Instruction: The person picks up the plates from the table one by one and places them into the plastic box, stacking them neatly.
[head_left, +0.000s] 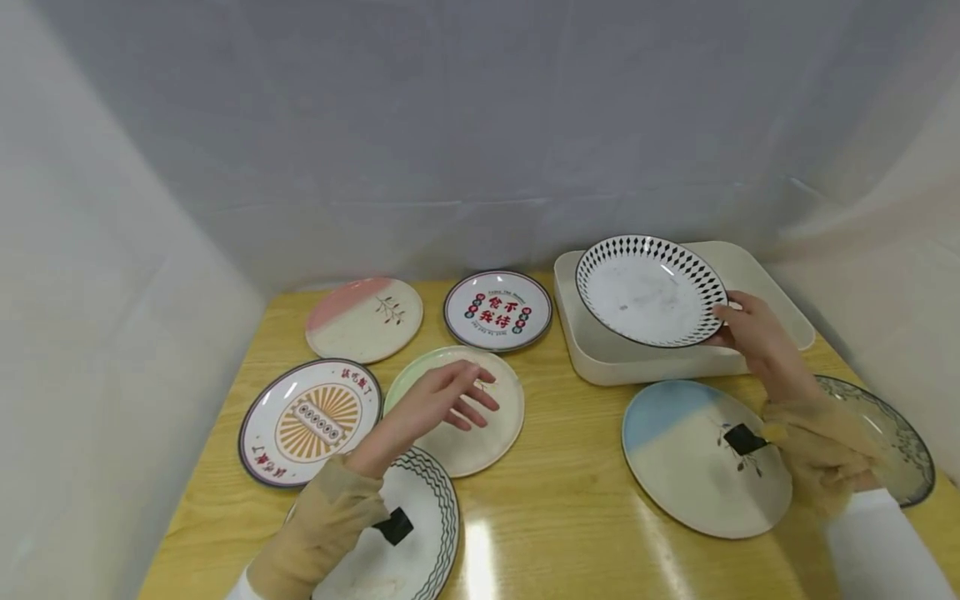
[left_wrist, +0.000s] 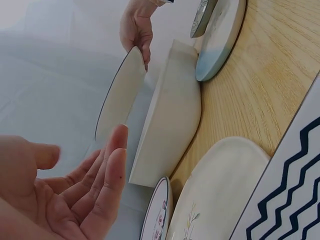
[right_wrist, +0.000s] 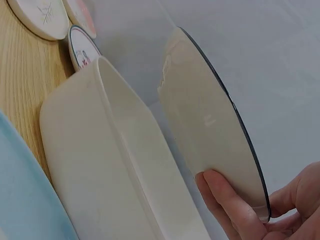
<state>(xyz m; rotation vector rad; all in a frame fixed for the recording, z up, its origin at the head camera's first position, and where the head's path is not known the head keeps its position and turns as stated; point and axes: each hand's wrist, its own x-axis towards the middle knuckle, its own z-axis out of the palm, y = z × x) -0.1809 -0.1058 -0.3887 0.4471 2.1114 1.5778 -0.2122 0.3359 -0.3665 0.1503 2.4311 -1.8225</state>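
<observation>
My right hand (head_left: 756, 332) pinches the right rim of a white plate (head_left: 637, 292) with a black diamond border, thumb above and fingers beneath. In the right wrist view the plate's pale underside (right_wrist: 210, 115) shows, raised above a cream rectangular tub (right_wrist: 85, 145). From the head view, the plate overlaps the tub's left half. Holding nothing, my left hand (head_left: 442, 400) hovers over a cream plate with a green edge (head_left: 480, 442), its fingers loosely spread. In the left wrist view that hand's fingers (left_wrist: 107, 195) are relaxed, with the tub beyond them.
Left on the wooden table (head_left: 555, 517) lie a pink-and-cream plate (head_left: 360, 325), a sunburst plate (head_left: 270, 425) and a wavy-line plate (head_left: 438, 517). A red-lettered plate (head_left: 480, 287) is beside the tub. Nearer right are a blue-and-cream plate (head_left: 667, 467) and a floral-rimmed plate (head_left: 900, 450).
</observation>
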